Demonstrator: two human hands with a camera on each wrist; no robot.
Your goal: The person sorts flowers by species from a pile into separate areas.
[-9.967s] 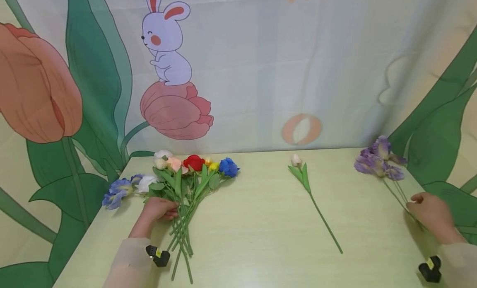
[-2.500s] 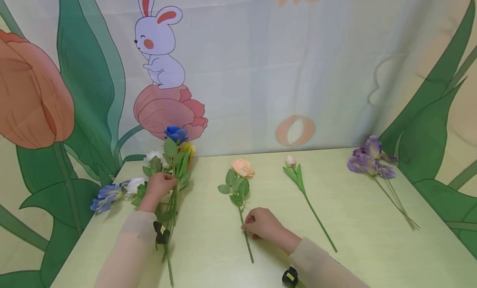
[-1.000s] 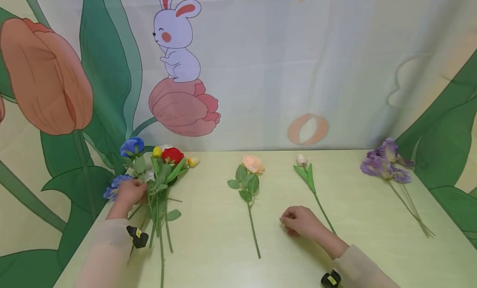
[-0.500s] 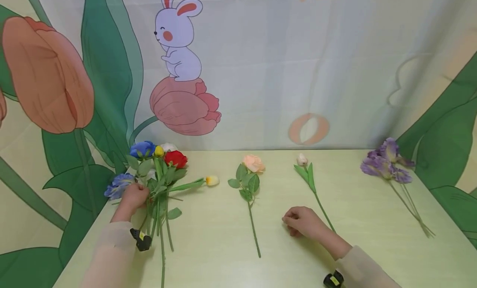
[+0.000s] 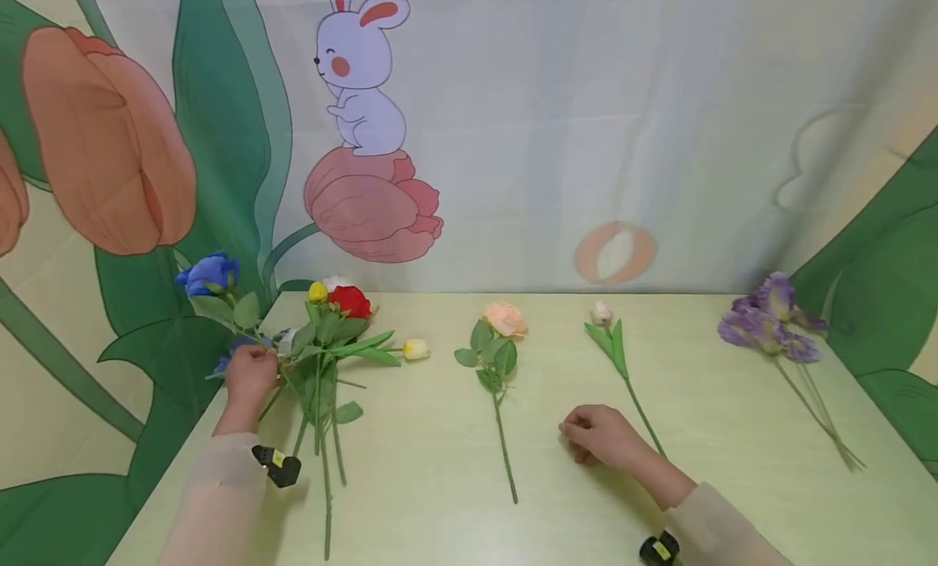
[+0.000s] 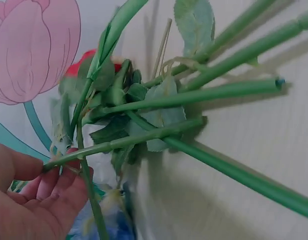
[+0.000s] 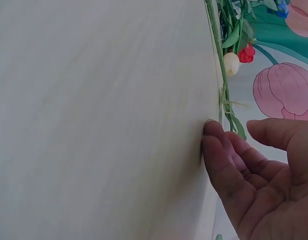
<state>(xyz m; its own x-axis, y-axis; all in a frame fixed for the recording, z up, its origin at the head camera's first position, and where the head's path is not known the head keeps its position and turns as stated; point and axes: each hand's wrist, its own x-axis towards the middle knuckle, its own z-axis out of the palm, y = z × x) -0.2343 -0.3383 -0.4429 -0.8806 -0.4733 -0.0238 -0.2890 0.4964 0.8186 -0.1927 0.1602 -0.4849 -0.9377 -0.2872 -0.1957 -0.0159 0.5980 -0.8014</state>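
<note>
Status from my end. Backdrop (image 5: 498, 126) fills the upper part of my head view: printed tulips, big green leaves, a white rabbit sitting on a pink bloom. Table (image 5: 432, 484) below it, pale yellow-green.

On the table, biggest item is the flower bunch (image 5: 318, 391) at the left end: stems crossed, heads toward the backdrop. Purple flowers (image 5: 762, 326) lie near the right edge, stems pointing at me. Pale pink tulip (image 5: 619, 350) lies alone right of centre, well apart from the purple ones. Peach rose (image 5: 506, 356) lies alone at centre, between the bunch and the tulip.

Blue rose (image 5: 211, 274) is at far left, head raised over the left edge of the table, stem running right and down into the left hand (image 5: 252, 377). Left hand: thumb and fingers pinching a green stem, clear on my left wrist view too. Right hand (image 5: 602, 436): fingers loosely bent, nothing held, thumb apart from fingertips; low over the table between peach rose and tulip, its wrist crossing the tulip's stem in my view. Can't tell if fingertips touch the surface.

Smaller bits in the bunch: red rose (image 5: 352, 301) at the top, cream tulip (image 5: 416, 349) sticking out right toward the peach rose, yellow bud (image 5: 317, 291) just left of the red.
</note>
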